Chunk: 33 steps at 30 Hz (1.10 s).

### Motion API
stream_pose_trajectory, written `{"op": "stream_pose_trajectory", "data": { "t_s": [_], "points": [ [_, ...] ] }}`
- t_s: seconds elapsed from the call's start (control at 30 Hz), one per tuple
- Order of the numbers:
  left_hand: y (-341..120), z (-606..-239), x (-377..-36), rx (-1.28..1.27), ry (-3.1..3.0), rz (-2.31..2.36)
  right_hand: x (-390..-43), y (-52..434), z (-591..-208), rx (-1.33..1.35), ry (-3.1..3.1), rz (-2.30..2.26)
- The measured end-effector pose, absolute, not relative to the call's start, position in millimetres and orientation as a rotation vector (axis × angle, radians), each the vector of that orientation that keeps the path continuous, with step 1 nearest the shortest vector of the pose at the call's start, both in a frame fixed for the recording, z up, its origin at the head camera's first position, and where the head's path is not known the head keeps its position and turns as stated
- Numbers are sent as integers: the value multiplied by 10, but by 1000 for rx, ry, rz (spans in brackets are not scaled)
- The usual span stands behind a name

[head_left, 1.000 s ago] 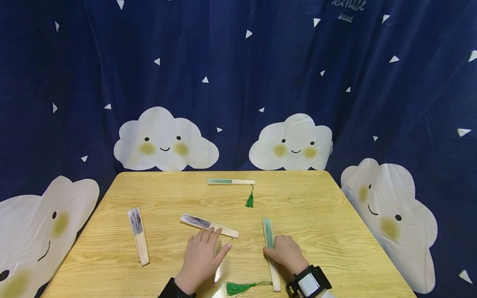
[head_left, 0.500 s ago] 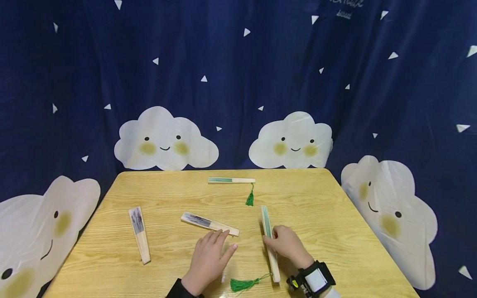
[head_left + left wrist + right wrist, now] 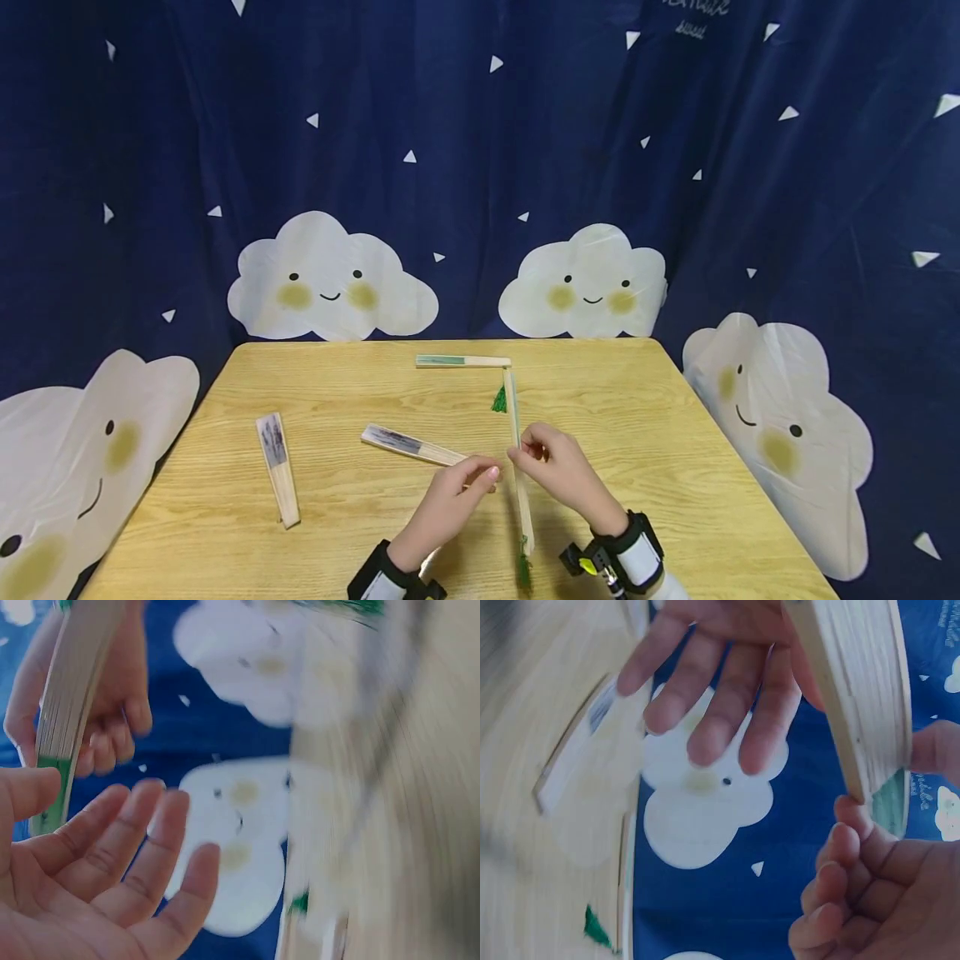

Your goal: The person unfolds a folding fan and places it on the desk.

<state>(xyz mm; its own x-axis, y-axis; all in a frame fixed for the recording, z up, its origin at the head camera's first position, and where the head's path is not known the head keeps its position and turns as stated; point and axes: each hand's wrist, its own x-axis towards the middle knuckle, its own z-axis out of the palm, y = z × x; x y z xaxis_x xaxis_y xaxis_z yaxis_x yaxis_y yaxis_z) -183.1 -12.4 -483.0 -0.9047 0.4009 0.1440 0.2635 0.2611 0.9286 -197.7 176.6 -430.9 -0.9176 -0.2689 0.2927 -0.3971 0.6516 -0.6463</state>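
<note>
My right hand (image 3: 562, 471) pinches a folded hand fan (image 3: 523, 508) between thumb and fingers, lifted above the table with its green tassel (image 3: 523, 571) hanging at the near end. In the right wrist view the fan's pale ribs (image 3: 862, 690) and green leaf (image 3: 889, 806) stand edge-on. My left hand (image 3: 450, 496) is just left of the fan, palm turned toward it. Its fingers (image 3: 161, 840) spread loosely and hold nothing, and its thumb overlaps the fan in the left wrist view. Behind the left hand lies a grey-patterned folded fan (image 3: 405, 442), partly covered.
Another green folded fan (image 3: 462, 362) lies across the table's far side, with its tassel (image 3: 499, 400) toward me. A second grey-patterned fan (image 3: 278, 471) lies at the left. A dark blue curtain with clouds (image 3: 330, 279) surrounds the wooden table (image 3: 637, 400).
My right hand has raised the green fan off the table, moved it left and turned it edge-on. My left hand has left the grey-patterned fan and moved right, turning its palm toward the raised fan.
</note>
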Motion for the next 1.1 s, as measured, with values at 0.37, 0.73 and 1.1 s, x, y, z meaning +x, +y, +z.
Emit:
{"op": "stream_pose_trajectory", "data": {
  "t_s": [0.37,0.73,1.1],
  "points": [
    [-36,-4737,-1715,496,1691,2060,-1935,1691,-4253,642,-2548,1461],
    [-34,-4775,-1707,496,1713,2122,-1845,1663,-4105,725,-2492,1592],
    [-11,-4836,-1709,489,1802,2168,-1855,1659,-4175,654,-2474,1687]
  ]
}}
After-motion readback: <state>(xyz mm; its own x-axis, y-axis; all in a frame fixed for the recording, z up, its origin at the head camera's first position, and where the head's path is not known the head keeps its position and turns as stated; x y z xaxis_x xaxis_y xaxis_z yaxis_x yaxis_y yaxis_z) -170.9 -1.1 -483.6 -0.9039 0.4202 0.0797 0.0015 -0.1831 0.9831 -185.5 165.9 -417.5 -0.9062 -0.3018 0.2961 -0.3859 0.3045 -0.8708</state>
